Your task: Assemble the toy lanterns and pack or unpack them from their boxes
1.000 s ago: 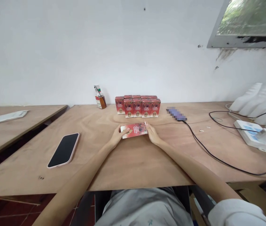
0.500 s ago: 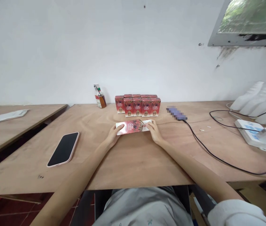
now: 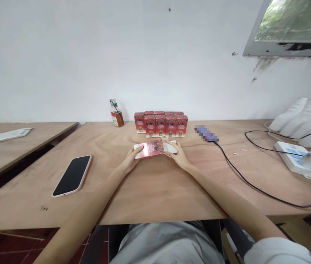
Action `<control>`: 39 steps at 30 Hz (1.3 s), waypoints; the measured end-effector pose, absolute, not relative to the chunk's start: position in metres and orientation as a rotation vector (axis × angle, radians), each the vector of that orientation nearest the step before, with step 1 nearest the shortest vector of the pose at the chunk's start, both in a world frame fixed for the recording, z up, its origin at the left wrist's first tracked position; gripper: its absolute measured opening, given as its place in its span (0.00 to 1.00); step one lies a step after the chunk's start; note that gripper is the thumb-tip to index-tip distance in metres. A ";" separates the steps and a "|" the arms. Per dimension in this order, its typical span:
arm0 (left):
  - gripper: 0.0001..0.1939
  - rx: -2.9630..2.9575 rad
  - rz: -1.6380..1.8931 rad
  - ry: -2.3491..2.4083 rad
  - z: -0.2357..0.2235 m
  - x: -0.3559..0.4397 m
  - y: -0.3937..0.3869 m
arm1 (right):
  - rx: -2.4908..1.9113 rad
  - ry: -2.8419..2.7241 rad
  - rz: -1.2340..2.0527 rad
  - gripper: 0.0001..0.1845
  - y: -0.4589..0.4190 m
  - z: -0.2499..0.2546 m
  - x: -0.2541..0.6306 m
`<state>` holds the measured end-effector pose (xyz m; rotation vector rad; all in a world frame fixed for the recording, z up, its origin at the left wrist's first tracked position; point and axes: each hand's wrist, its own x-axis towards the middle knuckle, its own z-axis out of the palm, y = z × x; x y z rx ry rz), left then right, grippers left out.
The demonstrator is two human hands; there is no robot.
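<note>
1. Head view: the left hand (image 3: pixel 131 157) clasps the red carton (image 3: pixel 152 148) between thumb and fingers; the right hand (image 3: pixel 181 157) holds its white end.
2. Head view: beyond the fingers stand small red boxes (image 3: pixel 160 126); left and nearer lies a phone (image 3: pixel 72 176).

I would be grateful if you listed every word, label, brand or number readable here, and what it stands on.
No text here reads clearly.
Held box: pale script, blurred.
Standing red boxes: pale script, too small.
Brown bottle: label too small.
Power strip: any print too blurred.
White packet: marks too small.
</note>
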<state>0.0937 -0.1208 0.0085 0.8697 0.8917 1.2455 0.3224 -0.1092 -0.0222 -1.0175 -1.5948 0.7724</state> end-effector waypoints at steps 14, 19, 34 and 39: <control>0.27 1.081 1.188 0.948 0.002 0.093 -0.122 | -1.043 -1.597 0.801 0.03 -0.100 -0.033 0.320; 0.26 1.099 1.166 0.916 0.004 0.093 -0.121 | -1.124 -1.611 0.779 0.06 -0.101 -0.031 0.320; 0.23 1.015 1.156 0.925 0.012 0.094 -0.128 | -1.097 -1.467 0.879 0.07 -0.097 -0.028 0.323; 0.21 0.898 1.288 0.957 0.006 0.095 -0.121 | -1.017 -1.128 0.963 0.14 -0.084 -0.022 0.348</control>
